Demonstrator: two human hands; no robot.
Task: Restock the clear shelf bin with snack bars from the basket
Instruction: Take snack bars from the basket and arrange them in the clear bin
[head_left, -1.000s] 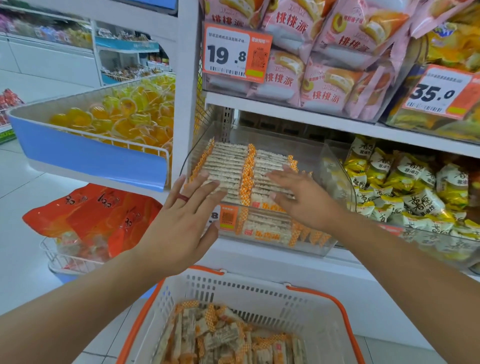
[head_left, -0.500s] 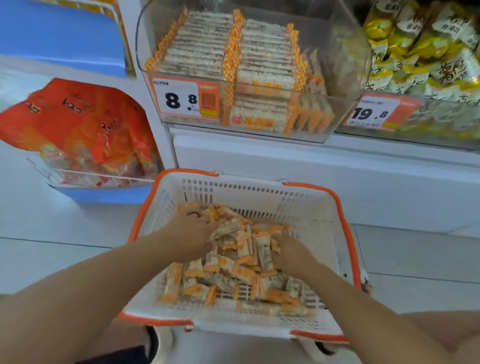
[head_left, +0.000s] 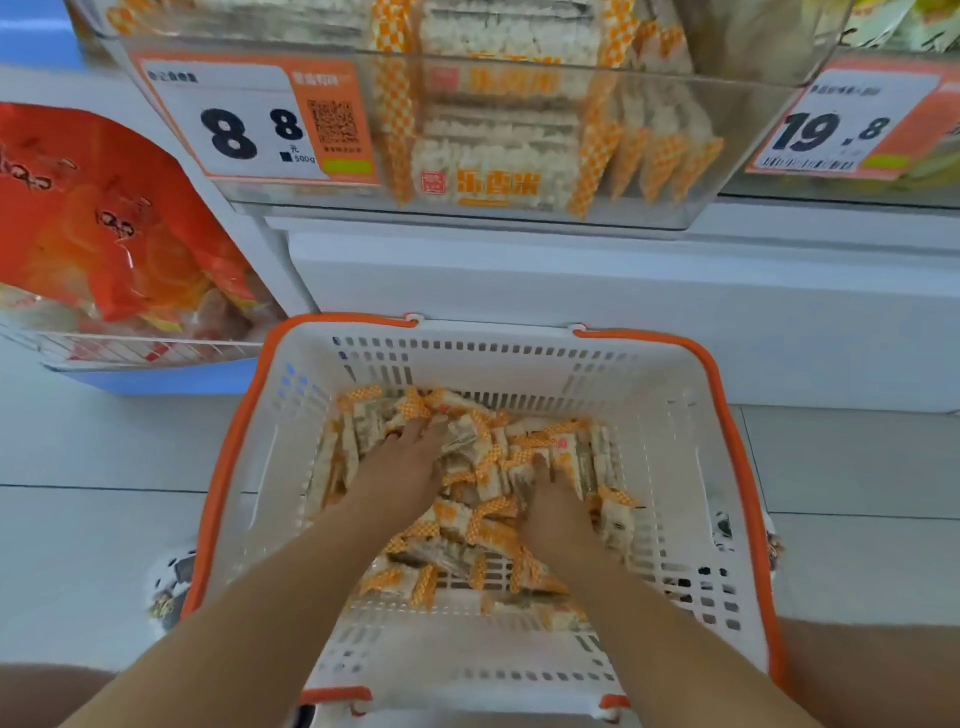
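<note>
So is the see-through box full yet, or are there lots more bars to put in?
Partly done: the clear bin already holds neat rows of snack bars. Right now the left hand and right hand are down in the basket, gathering from the loose pile. Plenty remain there, so several more handfuls look needed.

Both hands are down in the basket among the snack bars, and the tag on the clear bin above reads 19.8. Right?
Not quite. The head view shows the price tag on the clear bin reads 8.8; the 19.8 tag fronts the neighbouring bin. Left hand and right hand are indeed among the snack bars in the basket.
</note>
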